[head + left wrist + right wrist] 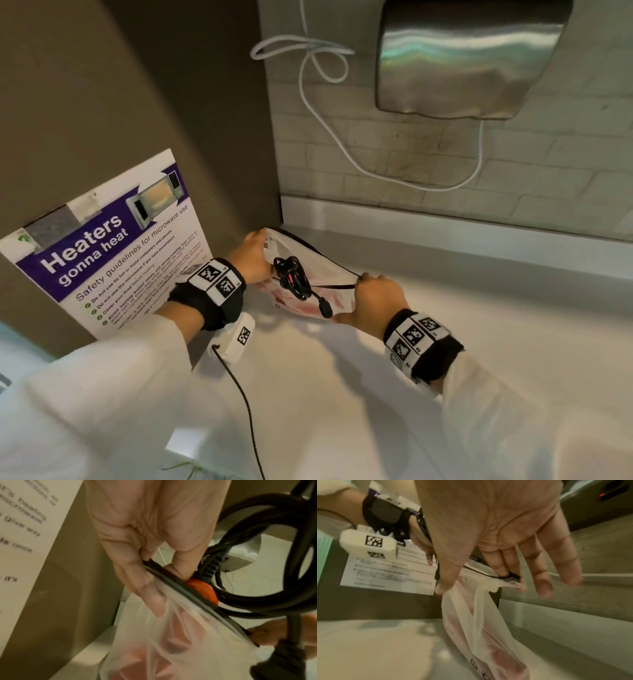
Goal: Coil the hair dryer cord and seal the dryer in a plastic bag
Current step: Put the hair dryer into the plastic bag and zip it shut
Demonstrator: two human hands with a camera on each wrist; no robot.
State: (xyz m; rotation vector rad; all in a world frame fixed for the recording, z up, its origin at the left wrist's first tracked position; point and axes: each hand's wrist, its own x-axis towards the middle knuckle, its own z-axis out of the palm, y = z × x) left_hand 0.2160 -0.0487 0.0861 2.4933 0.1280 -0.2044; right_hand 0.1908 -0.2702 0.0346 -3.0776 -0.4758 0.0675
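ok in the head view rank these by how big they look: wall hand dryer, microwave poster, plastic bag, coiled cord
1. Microwave poster and wall hand dryer: look alike in area, and the dryer is cut off at the top edge, so unranked.
2. Plastic bag.
3. Coiled cord, sticking out of the bag mouth.

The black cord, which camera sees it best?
The head view: the whole coiled black cord shows at the bag mouth. The left wrist view shows only close, cropped loops. In the right wrist view it is hidden.
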